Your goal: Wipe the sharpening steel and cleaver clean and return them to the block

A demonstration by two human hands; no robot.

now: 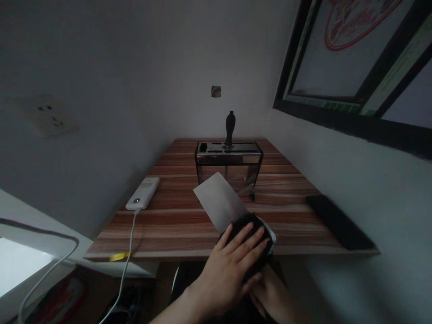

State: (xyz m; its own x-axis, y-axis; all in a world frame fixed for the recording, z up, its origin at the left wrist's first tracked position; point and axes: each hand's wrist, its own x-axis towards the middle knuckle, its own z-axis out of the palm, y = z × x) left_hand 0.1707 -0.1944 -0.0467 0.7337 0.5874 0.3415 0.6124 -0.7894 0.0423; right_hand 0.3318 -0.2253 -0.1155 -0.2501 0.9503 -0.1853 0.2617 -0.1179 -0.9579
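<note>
A cleaver (221,200) with a broad, pale rectangular blade points up and to the left above the table's front edge. Black cloth (248,220) with a whitish edge covers its lower part. My left hand (232,256) lies over this cloth, fingers spread across it and thumb tucked round below, pressing it to the blade. Beneath is my right hand (270,288), closed and partly covered by the left, in line with the cleaver's handle end; the handle itself is hidden. Behind the blade stands a knife holder (229,159) with clear sides, a black-handled tool (230,128) upright in it.
The wood-striped table (175,225) runs back to the wall. At left lies a white power bank (143,193) with a white cable (126,265) hanging over the edge, near yellow tape (118,257). A flat black object (340,222) lies at right, below a framed window (351,58).
</note>
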